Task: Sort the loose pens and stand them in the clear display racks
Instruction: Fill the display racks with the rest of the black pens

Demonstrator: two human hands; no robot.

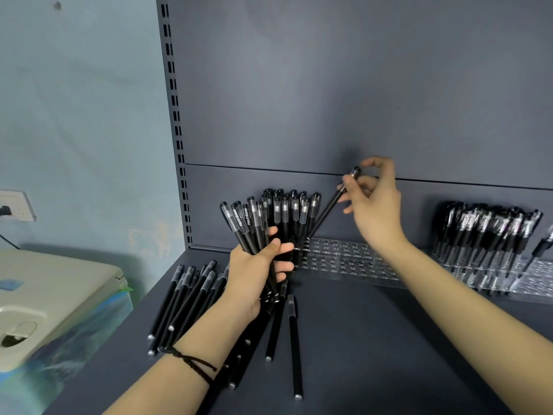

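My left hand [257, 265] grips a fanned bundle of black pens [269, 217], caps up, above the dark shelf. My right hand [374, 199] pinches a single black pen [332, 205] near its cap; the pen slants down to the left, its lower end by the bundle. A clear display rack [344, 259] with rows of holes stands behind, its visible holes bare. Further right, a second clear rack [535, 280] holds several black pens [484, 232] standing upright. Loose black pens [185, 298] lie on the shelf at the left, and more loose pens [293, 339] lie under my left forearm.
The dark grey shelf [374, 339] has a grey back panel [329, 85] and a slotted upright [176, 115] at its left. A beige lidded container [45, 304] sits left of the shelf, below a wall socket [16, 205].
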